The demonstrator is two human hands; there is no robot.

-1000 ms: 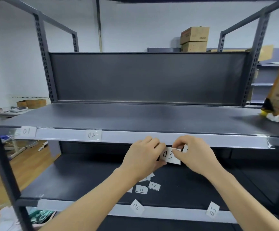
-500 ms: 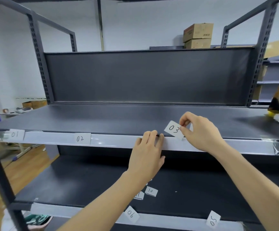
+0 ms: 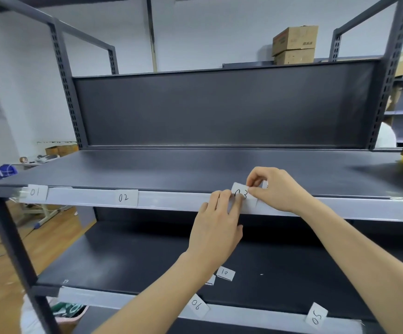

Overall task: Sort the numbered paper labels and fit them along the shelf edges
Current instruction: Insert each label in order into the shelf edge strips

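One label 03 (image 3: 240, 193) on shelf edge (image 3: 171, 200), between left hand (image 3: 216, 227) and right hand (image 3: 275, 189)

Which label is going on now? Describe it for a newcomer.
On the grey rack, follow the pale strip along the upper shelf's front edge rightward past label 01 and label 02. The next white slip, marked 03, is it. Unlike those two, the right hand pinches it and the left hand touches it.
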